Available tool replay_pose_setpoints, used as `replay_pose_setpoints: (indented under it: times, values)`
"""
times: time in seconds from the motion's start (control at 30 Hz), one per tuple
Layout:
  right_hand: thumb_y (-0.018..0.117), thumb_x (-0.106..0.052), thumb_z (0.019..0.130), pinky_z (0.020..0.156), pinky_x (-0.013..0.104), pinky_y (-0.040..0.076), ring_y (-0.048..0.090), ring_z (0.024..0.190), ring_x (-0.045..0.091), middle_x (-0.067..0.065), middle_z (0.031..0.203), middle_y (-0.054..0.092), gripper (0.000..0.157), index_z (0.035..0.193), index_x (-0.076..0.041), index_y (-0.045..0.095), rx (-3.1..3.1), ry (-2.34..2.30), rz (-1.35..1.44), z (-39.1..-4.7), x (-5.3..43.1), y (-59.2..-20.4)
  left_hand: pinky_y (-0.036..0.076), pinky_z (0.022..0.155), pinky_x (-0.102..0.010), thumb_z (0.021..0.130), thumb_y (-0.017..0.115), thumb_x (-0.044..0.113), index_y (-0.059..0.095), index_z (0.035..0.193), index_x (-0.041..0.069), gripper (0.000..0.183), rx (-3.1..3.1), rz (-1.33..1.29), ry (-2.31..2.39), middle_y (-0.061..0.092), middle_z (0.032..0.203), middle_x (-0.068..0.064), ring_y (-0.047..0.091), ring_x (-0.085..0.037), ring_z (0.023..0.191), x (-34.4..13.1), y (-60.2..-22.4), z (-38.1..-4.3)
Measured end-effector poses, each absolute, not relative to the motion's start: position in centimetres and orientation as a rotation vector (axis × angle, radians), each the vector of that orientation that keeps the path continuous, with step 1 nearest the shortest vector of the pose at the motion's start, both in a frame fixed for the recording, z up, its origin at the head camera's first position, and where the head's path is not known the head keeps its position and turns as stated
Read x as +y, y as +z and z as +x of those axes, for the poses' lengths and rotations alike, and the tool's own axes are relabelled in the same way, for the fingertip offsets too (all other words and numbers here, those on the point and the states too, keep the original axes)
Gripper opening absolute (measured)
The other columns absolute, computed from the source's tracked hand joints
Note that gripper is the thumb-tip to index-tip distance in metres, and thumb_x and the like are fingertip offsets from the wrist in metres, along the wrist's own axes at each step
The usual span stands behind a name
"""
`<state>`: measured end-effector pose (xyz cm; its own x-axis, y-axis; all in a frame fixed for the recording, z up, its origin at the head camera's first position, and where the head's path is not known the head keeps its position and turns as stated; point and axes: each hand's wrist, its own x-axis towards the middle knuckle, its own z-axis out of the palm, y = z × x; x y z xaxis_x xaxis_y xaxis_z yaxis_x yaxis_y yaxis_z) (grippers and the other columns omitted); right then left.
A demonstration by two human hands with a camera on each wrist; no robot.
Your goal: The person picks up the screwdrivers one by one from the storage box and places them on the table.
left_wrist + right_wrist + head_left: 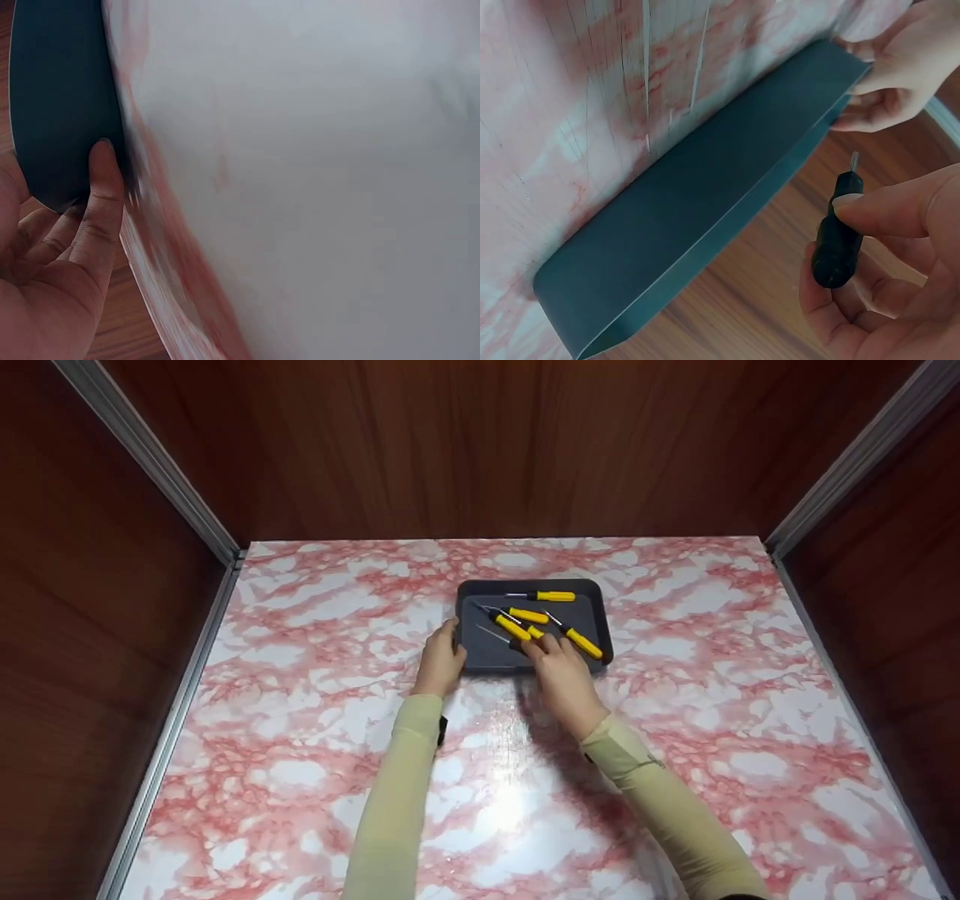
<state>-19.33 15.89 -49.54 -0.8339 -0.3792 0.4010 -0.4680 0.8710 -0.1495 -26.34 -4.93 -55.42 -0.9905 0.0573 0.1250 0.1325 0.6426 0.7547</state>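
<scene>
A dark grey rectangular tray (486, 661) sits on the table with several yellow-handled screwdrivers (583, 643) lying inside it. My left hand (441, 661) grips the tray's near left corner; in the left wrist view its fingers (105, 176) press against the tray wall. My right hand (566, 681) reaches over the tray's near side. Between thumb and fingers it pinches a screwdriver (836, 251) with a dark handle in the right wrist view, where a short bit of metal shaft shows. From the head, the right hand hides most of that handle.
The tray stands on a red-and-white marbled tabletop (300, 772). Dark wood-grain panels (495, 450) rise behind and at both sides, with grey metal strips (165, 472) along their corners.
</scene>
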Motion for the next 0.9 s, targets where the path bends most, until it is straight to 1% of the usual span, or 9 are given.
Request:
replay_pose_setpoints:
  times: [0.1,0.27,0.47,0.53,0.7,0.77,0.9]
  values:
    - [0.058,0.010,0.065,0.066,0.041,0.044,0.046,0.078,0.032,0.013,0.102,0.052,0.051,0.112,-0.007,0.059,-2.653,0.339,0.632,-18.7,16.0,-49.5,0.041,0.082,-0.032,0.081,0.052,0.000,0.042,0.130,0.003,0.050,-2.761,-0.159,-1.286,0.053,0.115,-0.014,0.052,-0.020,0.099,-4.9,-55.5,-26.3]
    - [0.060,0.005,0.065,0.067,0.042,0.043,0.045,0.078,0.033,0.015,0.106,0.053,0.050,0.114,-0.005,0.059,-2.662,0.350,0.651,-17.8,16.2,-49.5,0.041,0.083,-0.033,0.082,0.052,0.001,0.041,0.130,0.003,0.050,-2.766,-0.167,-1.278,0.053,0.116,-0.015,0.051,-0.022,0.102,-4.9,-55.5,-26.3]
    - [0.067,-0.011,0.066,0.067,0.042,0.042,0.045,0.077,0.032,0.015,0.101,0.052,0.049,0.114,-0.005,0.058,-2.675,0.368,0.665,-16.9,16.7,-49.5,0.039,0.086,-0.032,0.083,0.051,0.002,0.040,0.132,0.005,0.050,-2.785,-0.150,-1.286,0.051,0.119,-0.014,0.048,-0.022,0.108,-4.9,-55.4,-26.3]
    - [0.067,-0.010,0.067,0.065,0.041,0.042,0.044,0.075,0.031,0.014,0.100,0.052,0.048,0.114,-0.005,0.058,-2.675,0.367,0.663,-16.6,16.8,-49.5,0.039,0.086,-0.032,0.083,0.051,0.002,0.040,0.131,0.005,0.049,-2.784,-0.155,-1.280,0.051,0.120,-0.014,0.048,-0.022,0.108,-4.9,-55.4,-26.3]
    - [0.061,0.002,0.070,0.061,0.040,0.042,0.044,0.074,0.029,0.012,0.097,0.052,0.045,0.114,-0.005,0.059,-2.671,0.374,0.655,-15.8,16.9,-49.3,0.039,0.087,-0.033,0.081,0.053,0.000,0.043,0.129,0.004,0.049,-2.764,-0.183,-1.249,0.052,0.116,-0.015,0.049,-0.024,0.106,-4.9,-55.4,-26.3]
    - [0.059,0.004,0.070,0.061,0.040,0.042,0.044,0.076,0.029,0.012,0.097,0.052,0.044,0.114,-0.005,0.059,-2.668,0.382,0.652,-15.4,16.9,-49.2,0.039,0.086,-0.034,0.081,0.053,0.000,0.043,0.128,0.003,0.049,-2.757,-0.187,-1.239,0.053,0.115,-0.015,0.050,-0.024,0.105,-5.0,-55.4,-26.3]
    - [0.060,0.002,0.072,0.062,0.040,0.042,0.044,0.075,0.029,0.012,0.095,0.052,0.042,0.113,-0.005,0.059,-2.652,0.389,0.664,-14.8,17.0,-49.1,0.039,0.087,-0.033,0.080,0.054,0.000,0.044,0.128,0.003,0.049,-2.752,-0.186,-1.224,0.054,0.114,-0.015,0.050,-0.024,0.105,-5.0,-55.4,-26.3]
